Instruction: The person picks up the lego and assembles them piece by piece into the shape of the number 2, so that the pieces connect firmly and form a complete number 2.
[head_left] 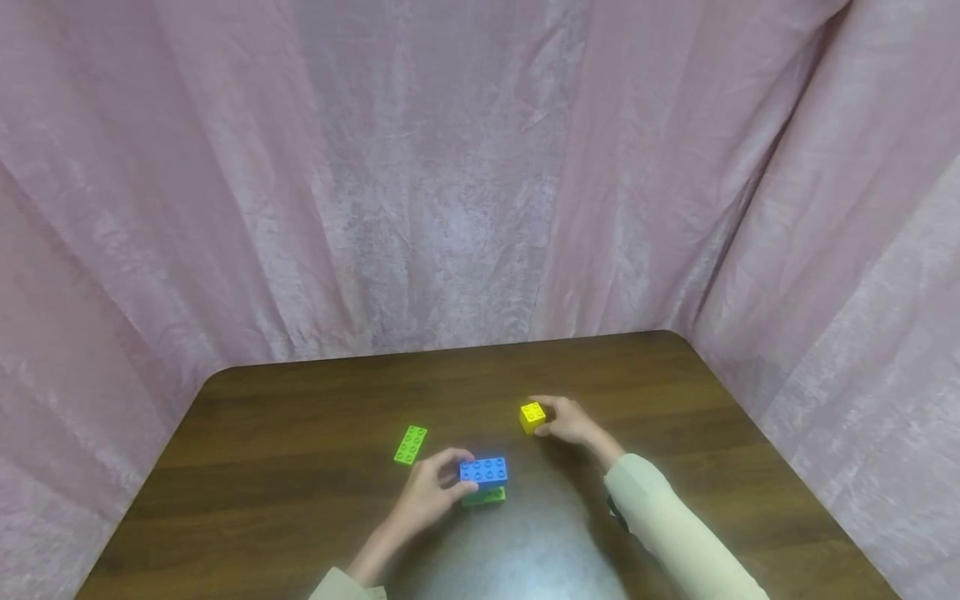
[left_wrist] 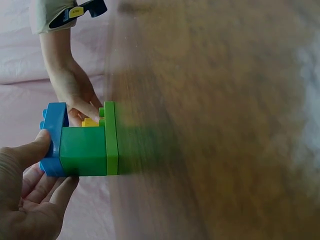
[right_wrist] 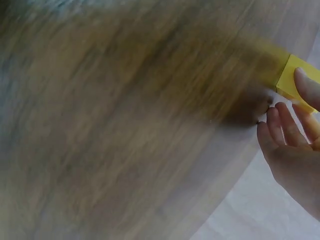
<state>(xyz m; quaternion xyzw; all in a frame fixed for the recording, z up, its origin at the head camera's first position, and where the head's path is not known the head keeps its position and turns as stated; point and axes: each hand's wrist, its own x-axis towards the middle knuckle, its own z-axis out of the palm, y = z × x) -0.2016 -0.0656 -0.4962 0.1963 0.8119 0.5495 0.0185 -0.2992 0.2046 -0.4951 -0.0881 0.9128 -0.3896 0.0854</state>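
A stack stands at the near middle of the table: a blue eight-stud brick (head_left: 483,472) on top, a darker green block (left_wrist: 83,151) below it, a thin light-green plate (left_wrist: 112,145) at the base. My left hand (head_left: 431,486) grips the blue brick from its left side, thumb in front and fingers behind. Farther back and to the right, my right hand (head_left: 572,423) pinches a yellow four-stud brick (head_left: 532,418) between thumb and fingers. In the right wrist view, the yellow brick (right_wrist: 295,82) sits at the right edge, partly covered by the thumb.
Another light-green studded plate (head_left: 410,445) lies flat beyond my left hand. The brown wooden table (head_left: 300,417) has rounded far corners. Pink velvet curtains (head_left: 450,208) hang behind it and along both sides.
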